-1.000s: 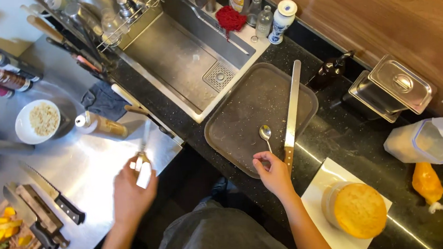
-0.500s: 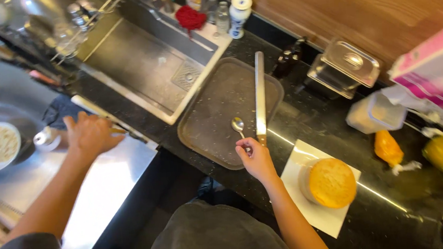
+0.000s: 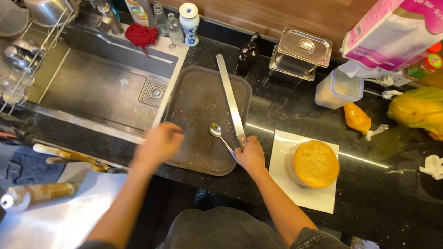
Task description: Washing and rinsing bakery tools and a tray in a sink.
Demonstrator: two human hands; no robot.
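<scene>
My right hand (image 3: pixel 250 156) rests at the near edge of a dark brown tray (image 3: pixel 191 103), closed over the handle of a metal spoon (image 3: pixel 215 130) that lies on the tray. Its fingers also touch the handle end of a long flat spatula knife (image 3: pixel 230 97) lying lengthwise across the tray. My left hand (image 3: pixel 157 142) is blurred by motion over the tray's left rim, and nothing shows in it. A round yellow cake (image 3: pixel 314 162) sits on a white square board (image 3: pixel 311 199) just right of my right hand.
A steel sink (image 3: pixel 98 92) lies left of the tray, with a dish rack (image 3: pixel 10 46) beyond it. Behind stand a lidded steel container (image 3: pixel 300 52), a plastic tub (image 3: pixel 337 86), an orange piping bag (image 3: pixel 357 118) and a pink box (image 3: pixel 402 15). A bottle (image 3: pixel 37 192) lies on the steel counter.
My left hand has swung right from the steel counter to the tray's left rim. My right hand has stayed at the spoon and spatula handles. The view has shifted right.
</scene>
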